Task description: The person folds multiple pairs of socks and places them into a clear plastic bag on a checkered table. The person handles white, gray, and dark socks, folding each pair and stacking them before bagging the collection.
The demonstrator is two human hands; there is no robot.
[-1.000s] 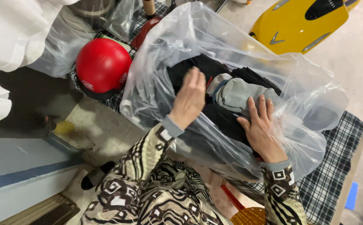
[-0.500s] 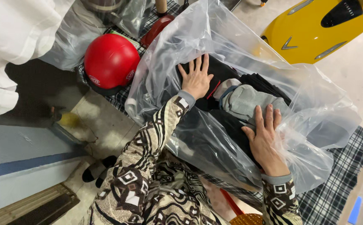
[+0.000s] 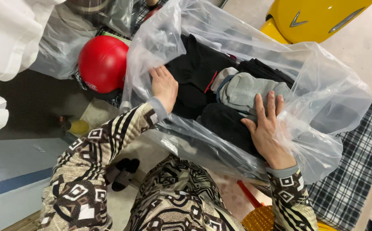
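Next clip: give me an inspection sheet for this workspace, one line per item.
Surface: checked cloth under the bag.
Job's things: clear plastic bag holding folded clothes, black garments and a grey one.
Clutter: red helmet, yellow object, orange basket, second plastic bag.
Hands: left hand flat on the black garments; right hand flat on the pile, fingers on the grey garment.
Cables: nothing seen.
Surroundings: white fabric, concrete floor.

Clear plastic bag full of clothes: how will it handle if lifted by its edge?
Probably floppy: the clear plastic bag is thin and wrinkled, sagging around the folded clothes. Likely slippery, given its glossy film. The load looks soft, so it would probably slump and shift rather than hold its shape.
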